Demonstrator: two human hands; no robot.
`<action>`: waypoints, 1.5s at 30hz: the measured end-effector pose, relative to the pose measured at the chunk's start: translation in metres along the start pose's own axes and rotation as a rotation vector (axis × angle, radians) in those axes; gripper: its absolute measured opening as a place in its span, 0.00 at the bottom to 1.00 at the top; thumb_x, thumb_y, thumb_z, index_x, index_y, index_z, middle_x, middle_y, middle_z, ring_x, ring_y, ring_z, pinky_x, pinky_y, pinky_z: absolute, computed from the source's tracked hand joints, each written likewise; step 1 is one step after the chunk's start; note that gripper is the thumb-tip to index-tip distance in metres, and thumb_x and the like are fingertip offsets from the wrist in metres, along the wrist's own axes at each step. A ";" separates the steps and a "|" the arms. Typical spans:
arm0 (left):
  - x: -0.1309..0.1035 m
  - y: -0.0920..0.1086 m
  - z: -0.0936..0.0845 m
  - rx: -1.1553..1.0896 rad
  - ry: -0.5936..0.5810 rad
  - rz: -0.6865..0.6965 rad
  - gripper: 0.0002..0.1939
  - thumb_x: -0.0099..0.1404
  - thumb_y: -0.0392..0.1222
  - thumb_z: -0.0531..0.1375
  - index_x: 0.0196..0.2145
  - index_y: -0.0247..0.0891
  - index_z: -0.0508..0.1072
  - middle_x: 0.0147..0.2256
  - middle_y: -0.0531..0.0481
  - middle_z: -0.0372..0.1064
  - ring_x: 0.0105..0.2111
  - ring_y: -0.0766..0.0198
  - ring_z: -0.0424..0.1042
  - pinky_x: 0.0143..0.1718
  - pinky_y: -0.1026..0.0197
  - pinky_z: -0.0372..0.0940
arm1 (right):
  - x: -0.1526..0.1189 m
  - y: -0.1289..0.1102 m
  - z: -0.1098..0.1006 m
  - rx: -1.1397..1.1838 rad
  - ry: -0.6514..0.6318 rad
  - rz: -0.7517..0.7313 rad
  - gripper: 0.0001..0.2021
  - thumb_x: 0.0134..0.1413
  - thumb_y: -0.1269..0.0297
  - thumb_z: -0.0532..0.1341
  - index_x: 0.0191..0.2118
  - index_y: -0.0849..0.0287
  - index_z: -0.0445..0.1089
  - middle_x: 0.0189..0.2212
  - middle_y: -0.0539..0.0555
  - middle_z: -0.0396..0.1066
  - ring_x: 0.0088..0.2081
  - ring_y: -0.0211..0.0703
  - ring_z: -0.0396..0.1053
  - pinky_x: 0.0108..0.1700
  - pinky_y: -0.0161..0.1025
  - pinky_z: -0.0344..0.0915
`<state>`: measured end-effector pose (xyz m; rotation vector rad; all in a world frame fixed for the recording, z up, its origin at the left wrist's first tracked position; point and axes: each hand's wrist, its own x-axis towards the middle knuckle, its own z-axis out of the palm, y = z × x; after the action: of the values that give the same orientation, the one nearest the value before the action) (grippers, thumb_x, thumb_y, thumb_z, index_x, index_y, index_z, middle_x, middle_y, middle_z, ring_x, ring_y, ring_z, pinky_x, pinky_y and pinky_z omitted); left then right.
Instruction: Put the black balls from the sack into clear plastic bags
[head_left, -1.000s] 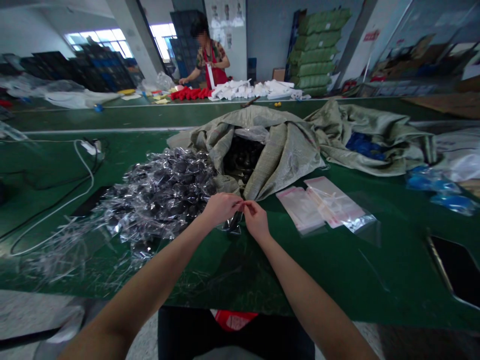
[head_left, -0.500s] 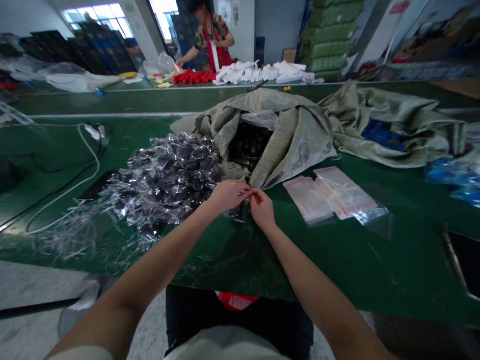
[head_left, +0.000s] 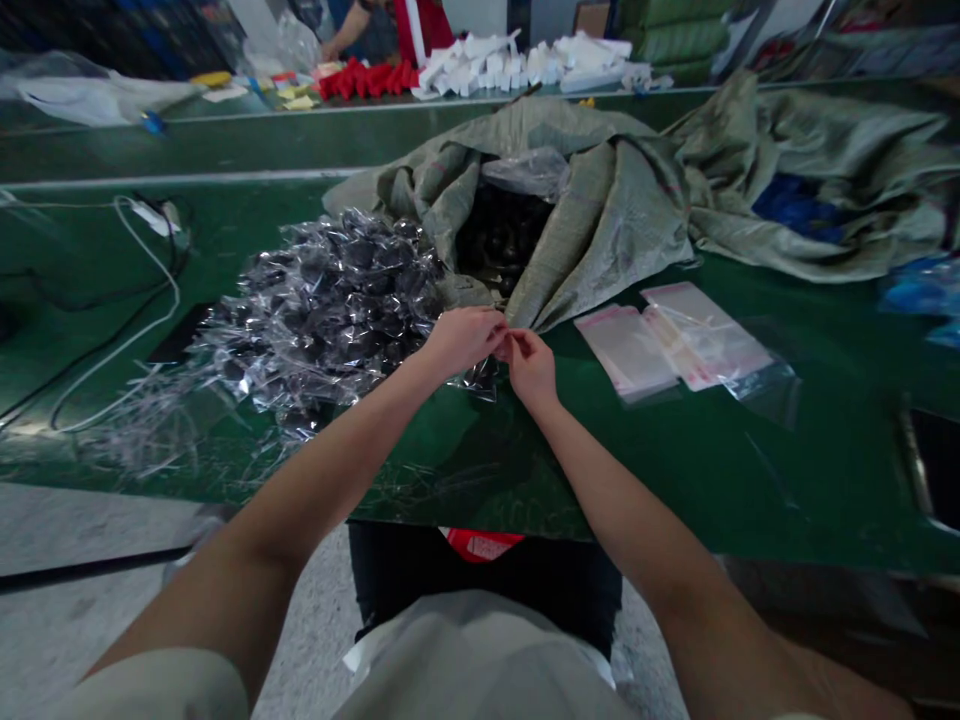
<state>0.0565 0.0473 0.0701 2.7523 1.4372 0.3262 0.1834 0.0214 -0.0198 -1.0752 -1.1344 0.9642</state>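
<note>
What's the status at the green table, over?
Left hand, right hand close together, grip unclear. Clear-wrapped packet just below, partly hidden. Open woven sack close beyond.

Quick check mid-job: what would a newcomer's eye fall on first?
The glinting heap of dark, clear-wrapped pieces, left of the left hand, stands out most. Just beyond the hands, a gray-green sack gapes, showing loose dark pieces. Flat clear bags lie right of the right hand.
</note>
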 end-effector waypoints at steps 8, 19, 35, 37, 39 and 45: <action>0.007 0.003 0.005 -0.046 0.021 -0.075 0.14 0.67 0.42 0.51 0.41 0.40 0.76 0.42 0.47 0.74 0.42 0.58 0.72 0.41 0.60 0.65 | 0.008 0.006 -0.001 -0.071 0.038 0.021 0.16 0.56 0.50 0.56 0.39 0.58 0.70 0.35 0.54 0.74 0.41 0.46 0.72 0.48 0.45 0.69; 0.011 0.006 0.012 -0.185 0.067 -0.124 0.10 0.66 0.41 0.54 0.37 0.38 0.75 0.38 0.46 0.74 0.37 0.60 0.72 0.39 0.61 0.64 | 0.005 -0.002 -0.005 -0.149 0.059 -0.019 0.11 0.56 0.57 0.55 0.37 0.57 0.70 0.34 0.53 0.74 0.37 0.44 0.72 0.44 0.43 0.70; 0.002 -0.021 0.019 -0.389 0.120 -0.030 0.09 0.61 0.43 0.60 0.35 0.36 0.78 0.33 0.48 0.75 0.32 0.63 0.71 0.37 0.62 0.63 | 0.001 0.008 0.004 0.040 0.009 0.014 0.08 0.58 0.57 0.55 0.38 0.55 0.66 0.32 0.51 0.74 0.33 0.41 0.75 0.38 0.41 0.73; 0.001 -0.024 0.024 -0.406 0.107 -0.031 0.09 0.61 0.44 0.60 0.33 0.37 0.79 0.31 0.49 0.76 0.31 0.64 0.71 0.36 0.63 0.63 | -0.001 0.008 0.004 0.042 -0.017 -0.005 0.09 0.58 0.57 0.55 0.38 0.55 0.66 0.33 0.51 0.73 0.33 0.41 0.75 0.38 0.41 0.73; 0.001 -0.025 0.028 -0.443 0.112 -0.037 0.10 0.62 0.43 0.59 0.33 0.37 0.79 0.30 0.50 0.76 0.30 0.64 0.71 0.35 0.63 0.63 | -0.002 0.005 0.002 0.048 -0.035 -0.005 0.09 0.58 0.57 0.55 0.38 0.55 0.65 0.33 0.51 0.73 0.33 0.42 0.75 0.38 0.42 0.73; -0.002 -0.020 0.028 -0.540 0.169 -0.108 0.12 0.62 0.44 0.58 0.34 0.36 0.79 0.32 0.49 0.77 0.31 0.63 0.72 0.35 0.63 0.64 | -0.001 0.002 0.000 0.071 -0.029 0.023 0.10 0.57 0.55 0.56 0.37 0.56 0.66 0.32 0.51 0.72 0.34 0.42 0.75 0.39 0.42 0.74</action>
<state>0.0450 0.0591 0.0404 2.2495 1.2815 0.8212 0.1831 0.0213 -0.0219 -1.0214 -1.1055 1.0343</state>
